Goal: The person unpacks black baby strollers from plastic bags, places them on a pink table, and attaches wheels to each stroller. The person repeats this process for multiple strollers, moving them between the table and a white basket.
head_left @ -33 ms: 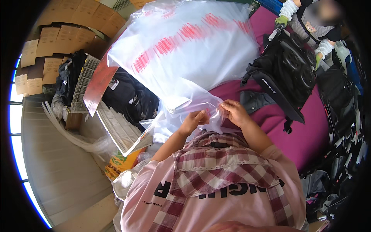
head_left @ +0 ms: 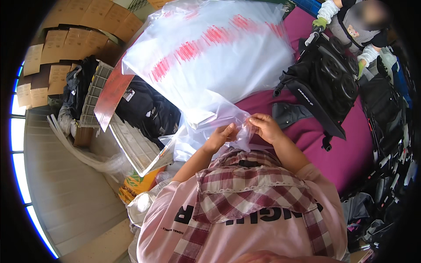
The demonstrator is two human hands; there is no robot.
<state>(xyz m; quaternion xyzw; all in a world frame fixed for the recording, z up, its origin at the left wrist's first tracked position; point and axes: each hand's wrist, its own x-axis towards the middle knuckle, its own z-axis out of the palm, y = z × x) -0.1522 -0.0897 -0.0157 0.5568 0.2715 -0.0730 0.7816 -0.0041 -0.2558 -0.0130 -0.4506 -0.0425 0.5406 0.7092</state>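
Observation:
A big stack of clear plastic bags point(head_left: 228, 65) with red printing lies across the table, its near corner pulled toward my waist. My left hand point(head_left: 222, 136) is closed on the plastic at that near end, thumb on top. Close beside it, my right hand point(head_left: 265, 128) pinches the crinkled edge of the same plastic between thumb and fingertips. Part of the film between the two hands is see-through, and my left fingertips are partly hidden by folds.
The table wears a magenta cloth point(head_left: 346, 162). At the right a co-worker's gloved hand point(head_left: 320, 24) holds a black folded stroller frame point(head_left: 324, 79); a dark grey piece point(head_left: 289, 115) lies near it. White crates point(head_left: 136, 144) with black items, and cardboard boxes point(head_left: 70, 44), stand at the left.

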